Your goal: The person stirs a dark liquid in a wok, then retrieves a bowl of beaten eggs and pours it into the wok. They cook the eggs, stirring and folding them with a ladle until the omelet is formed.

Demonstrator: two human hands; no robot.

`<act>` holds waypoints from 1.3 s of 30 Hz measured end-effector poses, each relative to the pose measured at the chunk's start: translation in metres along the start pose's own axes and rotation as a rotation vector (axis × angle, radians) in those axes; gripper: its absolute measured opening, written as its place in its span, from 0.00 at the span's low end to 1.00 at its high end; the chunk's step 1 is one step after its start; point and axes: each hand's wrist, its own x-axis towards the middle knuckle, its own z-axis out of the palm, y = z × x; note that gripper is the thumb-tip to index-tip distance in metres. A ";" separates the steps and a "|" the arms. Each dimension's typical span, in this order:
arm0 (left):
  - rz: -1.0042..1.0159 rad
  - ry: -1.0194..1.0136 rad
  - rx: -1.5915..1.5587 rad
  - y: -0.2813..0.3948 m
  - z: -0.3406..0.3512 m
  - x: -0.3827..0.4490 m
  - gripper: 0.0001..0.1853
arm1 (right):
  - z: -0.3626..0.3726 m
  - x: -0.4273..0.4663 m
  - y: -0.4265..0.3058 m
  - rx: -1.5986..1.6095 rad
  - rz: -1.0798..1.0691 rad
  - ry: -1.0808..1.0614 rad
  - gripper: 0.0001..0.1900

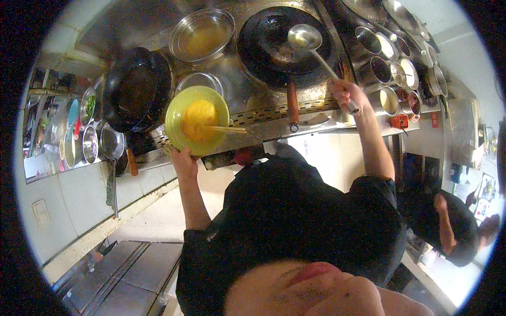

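My left hand (185, 162) grips the lower rim of a yellow-green bowl (174, 130), tilted towards the camera. Yellow liquid that looks like beaten egg (199, 114) lies in it, with a pair of chopsticks (233, 129) leaning out over the right rim. My right hand (348, 94) is closed around the handle of a metal ladle (304, 36), whose bowl is over a black wok (261, 43). The wok's wooden handle (292, 102) points towards me. Behind the yellow-green bowl stands a round metal container (215, 81), partly hidden.
A second black wok (136, 89) sits at left, near a metal strainer or ladle (112, 142). A metal basin (202, 35) holds yellowish liquid. Metal seasoning pots (385, 100) and a red container (399, 121) line the right side. Another person (438, 225) is at the far right.
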 end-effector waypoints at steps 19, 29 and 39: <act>-0.093 -0.018 -0.142 -0.029 -0.001 0.007 0.19 | -0.031 0.061 -0.050 -2.111 -0.549 0.931 0.15; 0.121 -0.044 0.163 -0.055 -0.051 0.004 0.21 | 0.054 0.056 -0.046 -2.376 -0.516 1.016 0.14; -0.085 0.073 -0.118 -0.029 -0.099 -0.007 0.25 | 0.007 0.044 -0.018 -2.329 -0.553 0.967 0.11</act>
